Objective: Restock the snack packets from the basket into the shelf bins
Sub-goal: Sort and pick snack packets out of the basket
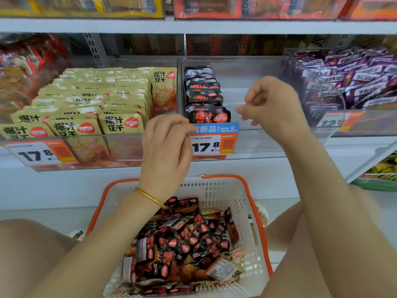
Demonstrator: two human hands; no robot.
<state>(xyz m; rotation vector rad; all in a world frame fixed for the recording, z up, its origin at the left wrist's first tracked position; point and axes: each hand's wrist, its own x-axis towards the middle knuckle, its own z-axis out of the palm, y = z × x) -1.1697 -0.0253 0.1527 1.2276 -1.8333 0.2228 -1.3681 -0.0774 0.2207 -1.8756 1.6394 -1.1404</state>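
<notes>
A white basket with an orange rim sits between my knees, holding several black-and-red snack packets and a yellow one. In the clear middle shelf bin, a row of the same black packets stands along the left wall; its right part is bare. My left hand hovers at the bin's front edge beside the blue new-product tag, fingers loosely curled, holding nothing. Over the bin's bare part, my right hand has loosely curled fingers and holds nothing.
The left bin is packed with yellow packets. A slanted bin of purple packets stands at the right. Price tags reading 17.8 hang on the bin fronts. Another shelf with boxed goods runs overhead.
</notes>
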